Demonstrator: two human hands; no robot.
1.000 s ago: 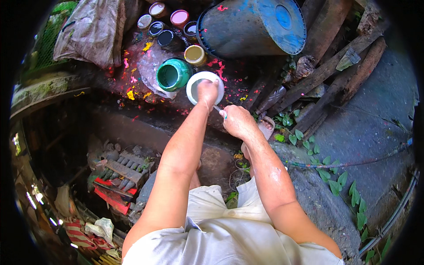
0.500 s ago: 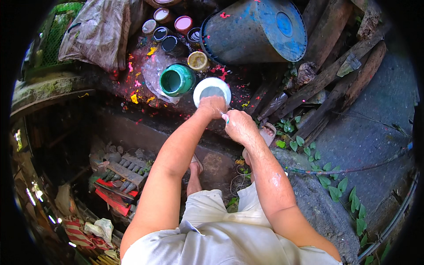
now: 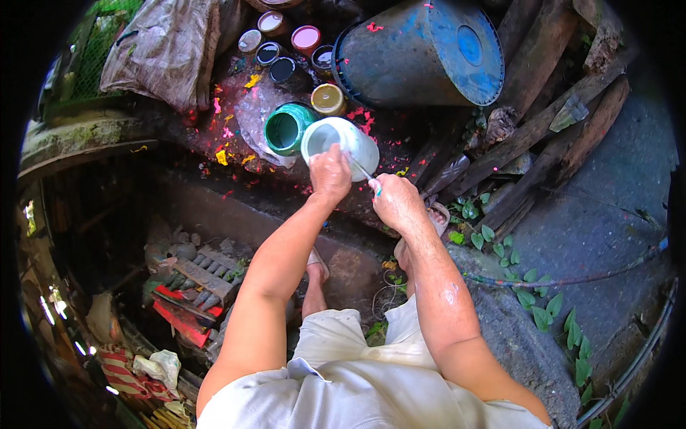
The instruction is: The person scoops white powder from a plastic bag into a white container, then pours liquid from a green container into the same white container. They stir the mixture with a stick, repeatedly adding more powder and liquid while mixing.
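A white plastic tub (image 3: 366,149) leans over with its mouth turned up and to the left, its side showing. My left hand (image 3: 330,174) is closed on the near rim, fingertips curled over the edge. In my right hand (image 3: 395,200) is a slim greyish stick-like tool (image 3: 363,170), pinched between thumb and fingers; its far end reaches to the tub's mouth, and its exact kind is unclear. A green paint jar (image 3: 284,130) stands open right beside the tub on the left. Just behind them is a small jar of yellowish paint (image 3: 328,99).
Several small paint pots (image 3: 306,38) stand farther back. A large blue-stained drum (image 3: 407,53) lies on its side at the back right, beside wooden beams (image 3: 532,143). A crumpled sack (image 3: 164,53) sits at the back left. A hose (image 3: 572,277) and vines run along the right.
The white tub has tipped, its mouth swinging left toward the green jar. My left hand has shifted slightly left on it, and more of the tool shows beyond my right hand.
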